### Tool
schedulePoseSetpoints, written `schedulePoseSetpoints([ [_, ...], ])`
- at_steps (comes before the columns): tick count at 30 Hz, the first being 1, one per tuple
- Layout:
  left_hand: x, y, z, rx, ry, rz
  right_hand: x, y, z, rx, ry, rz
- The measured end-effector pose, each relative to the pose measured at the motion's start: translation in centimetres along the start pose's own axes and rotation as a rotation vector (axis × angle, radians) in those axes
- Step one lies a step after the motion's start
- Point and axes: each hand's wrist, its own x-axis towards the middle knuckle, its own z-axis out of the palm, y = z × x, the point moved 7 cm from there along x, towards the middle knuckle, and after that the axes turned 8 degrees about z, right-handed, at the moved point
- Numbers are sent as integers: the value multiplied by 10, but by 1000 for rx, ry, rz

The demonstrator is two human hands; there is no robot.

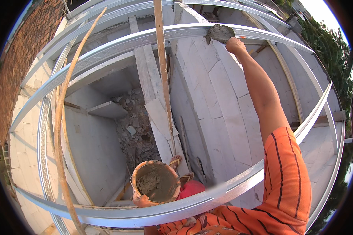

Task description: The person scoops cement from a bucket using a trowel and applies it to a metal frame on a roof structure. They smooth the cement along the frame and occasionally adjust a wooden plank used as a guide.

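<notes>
My right hand (235, 46) reaches far out, closed around the handle of a trowel, most of which the fist hides. Wet grey mortar (221, 33) covers the blade area, on top of the block wall (213, 78) and against a metal roof beam (184, 30). Down near my body, my left hand (144, 200) grips the rim of an orange bucket (177, 192), its fingers curled at the edge. Inside the bucket lies wet mortar (149, 182), heaped on one side. My sandalled feet (175, 161) stand on a narrow ledge beside the bucket.
Curved-looking metal beams (145, 215) cross in front of me and overhead. An upright wooden post (161, 58) and a long pole (62, 102) pass through the space. Below lies a deep room with rubble (135, 117) on its floor. A tiled roof (23, 58) is at left.
</notes>
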Motion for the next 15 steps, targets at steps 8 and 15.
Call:
schedulePoseSetpoints([
  [8, -21, -13, 45, -314, -56, -95, -45, 18, -58, -41, 169, -63],
  [15, -17, -18, 61, -356, -175, -104, -43, -31, -76, -599, 603, -427],
])
